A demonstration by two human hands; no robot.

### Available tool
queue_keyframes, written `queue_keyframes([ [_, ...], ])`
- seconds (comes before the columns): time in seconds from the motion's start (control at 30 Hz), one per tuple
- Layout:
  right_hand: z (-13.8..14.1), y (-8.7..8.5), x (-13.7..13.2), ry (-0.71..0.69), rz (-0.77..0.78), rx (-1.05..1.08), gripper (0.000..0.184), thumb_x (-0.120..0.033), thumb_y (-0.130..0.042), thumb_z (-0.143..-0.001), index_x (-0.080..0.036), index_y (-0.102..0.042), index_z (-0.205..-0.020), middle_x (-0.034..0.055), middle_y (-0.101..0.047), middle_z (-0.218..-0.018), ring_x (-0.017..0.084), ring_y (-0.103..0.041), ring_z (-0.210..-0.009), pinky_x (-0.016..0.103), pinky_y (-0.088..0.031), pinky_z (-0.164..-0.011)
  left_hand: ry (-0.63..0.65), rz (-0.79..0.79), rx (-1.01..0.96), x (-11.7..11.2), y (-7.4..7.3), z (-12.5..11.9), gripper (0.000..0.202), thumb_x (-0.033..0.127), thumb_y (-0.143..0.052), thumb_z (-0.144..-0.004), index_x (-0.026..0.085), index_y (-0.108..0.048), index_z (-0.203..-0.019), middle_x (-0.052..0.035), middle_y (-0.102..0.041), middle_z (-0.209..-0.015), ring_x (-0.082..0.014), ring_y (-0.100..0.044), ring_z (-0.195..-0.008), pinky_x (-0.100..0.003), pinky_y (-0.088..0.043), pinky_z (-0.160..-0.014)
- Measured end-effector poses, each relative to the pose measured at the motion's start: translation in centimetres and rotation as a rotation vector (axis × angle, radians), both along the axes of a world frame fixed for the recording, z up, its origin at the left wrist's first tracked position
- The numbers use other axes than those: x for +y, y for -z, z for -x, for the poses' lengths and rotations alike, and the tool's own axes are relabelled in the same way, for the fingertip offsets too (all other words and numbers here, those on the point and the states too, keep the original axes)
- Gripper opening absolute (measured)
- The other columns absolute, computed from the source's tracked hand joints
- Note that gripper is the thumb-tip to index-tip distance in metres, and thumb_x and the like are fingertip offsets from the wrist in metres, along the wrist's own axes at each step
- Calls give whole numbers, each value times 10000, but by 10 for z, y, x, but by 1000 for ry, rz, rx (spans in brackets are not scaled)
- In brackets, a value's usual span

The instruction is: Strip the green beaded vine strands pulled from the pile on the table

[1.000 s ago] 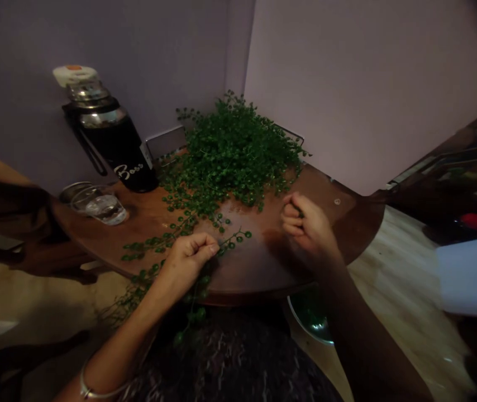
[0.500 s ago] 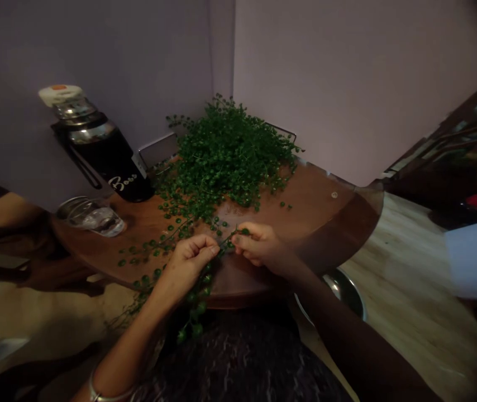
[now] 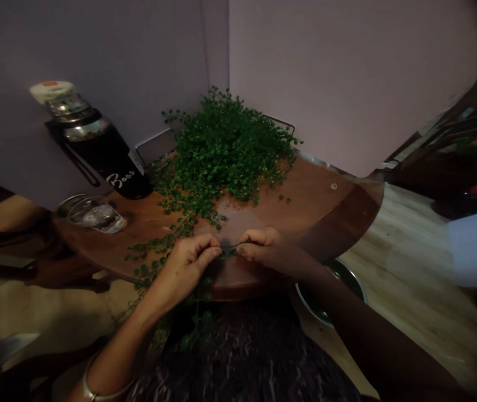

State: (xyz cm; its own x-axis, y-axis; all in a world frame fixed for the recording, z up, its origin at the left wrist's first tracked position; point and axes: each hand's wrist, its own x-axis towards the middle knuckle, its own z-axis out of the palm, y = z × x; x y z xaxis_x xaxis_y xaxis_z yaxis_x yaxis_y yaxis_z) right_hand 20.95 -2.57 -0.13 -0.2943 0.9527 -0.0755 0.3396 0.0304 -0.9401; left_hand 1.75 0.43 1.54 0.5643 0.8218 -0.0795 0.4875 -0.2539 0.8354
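By the near edge of the counter [image 3: 309, 209], a thin stem [image 3: 229, 246] runs side to side — gripped in the closed fingers [image 3: 210, 254] of both left hand [image 3: 188, 259] and right hand [image 3: 266, 247] — with neither hand clearly nearer.

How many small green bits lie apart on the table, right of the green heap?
2: the left bit and the right bit, beyond the right hand. The heap may hide others.

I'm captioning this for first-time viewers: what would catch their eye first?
The bushy green heap at the back of the wooden table stands out first. The tall black flask left of it, marked "Boss", comes next. Near the front edge, the left hand and right hand hold a thin stem between them.
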Motion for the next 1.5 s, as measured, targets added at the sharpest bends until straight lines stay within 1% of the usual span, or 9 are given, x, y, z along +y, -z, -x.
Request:
queue_keyframes([
  [0.17,-6,-4,-9,-151,-99,-213,232,-254,-452,-841,-159,-508,-638,-34,-474,-571,84,-436,-555,207,-313,-530,105,25,65,-2,-3,5,207,248,-411,-823,146,-490,-661,40,-375,-579,-86,-362,-568,-197,-275,-540],
  [0.33,-17,-17,-20,-354,-82,-336,213,-229,-397,-873,-156,-522,-716,-26,-485,-619,79,-438,-560,208,-325,-565,200,113,86,-6,-5,10,229,256,-408,-833,145,-458,-638,40,-343,-595,-83,-338,-581,-197,-264,-543],
  [0.77,-43,-14,-31,-457,170,-309,297,-354,-404,-877,-154,-511,-685,-15,-495,-628,88,-439,-577,219,-355,-555,356,112,90,-14,-11,8,232,227,-411,-840,148,-458,-627,42,-370,-578,-74,-348,-567,-194,-262,-536],
  [0.87,-70,-10,-33,-351,179,-285,299,-365,-438,-856,-156,-543,-670,-10,-481,-610,89,-421,-562,217,-341,-524,175,85,45,-1,-16,30,233,232,-452,-819,141,-475,-606,31,-407,-580,-78,-384,-574,-186,-284,-537],
  [1.0,-88,-6,-33,105,274,-65,315,-416,-476,-826,-146,-547,-679,-18,-433,-564,56,-328,-456,193,-227,-397,-178,124,-196,16,-18,42,184,275,-532,-774,146,-499,-646,49,-398,-532,-53,-343,-471,-168,-250,-455],
  [1.07,-77,-4,-30,247,327,113,271,-414,-542,-784,-145,-563,-767,-2,-480,-633,41,-315,-451,176,-174,-374,-193,209,-310,18,-12,33,164,264,-558,-748,142,-501,-655,51,-410,-522,-47,-357,-446,-162,-256,-442],
  [1.23,-27,10,-17,238,336,434,266,-389,-628,-722,-148,-560,-810,-11,-465,-652,32,-274,-457,163,-133,-370,-139,467,-439,12,7,5,139,259,-547,-746,141,-490,-702,30,-492,-514,-69,-440,-414,-178,-315,-444],
  [1.4,7,13,-1,155,159,331,292,-426,-596,-741,-167,-569,-873,-58,-392,-540,46,-284,-420,179,-203,-371,-135,544,-504,4,7,3,121,240,-553,-734,140,-494,-705,32,-487,-531,-69,-429,-431,-187,-344,-454],
  [1.5,21,5,6,98,-24,191,251,-383,-615,-725,-155,-598,-827,-27,-493,-619,73,-413,-522,197,-336,-467,-130,514,-477,1,4,2,136,242,-567,-729,126,-510,-687,45,-443,-517,-45,-377,-439,-159,-285,-441],
])
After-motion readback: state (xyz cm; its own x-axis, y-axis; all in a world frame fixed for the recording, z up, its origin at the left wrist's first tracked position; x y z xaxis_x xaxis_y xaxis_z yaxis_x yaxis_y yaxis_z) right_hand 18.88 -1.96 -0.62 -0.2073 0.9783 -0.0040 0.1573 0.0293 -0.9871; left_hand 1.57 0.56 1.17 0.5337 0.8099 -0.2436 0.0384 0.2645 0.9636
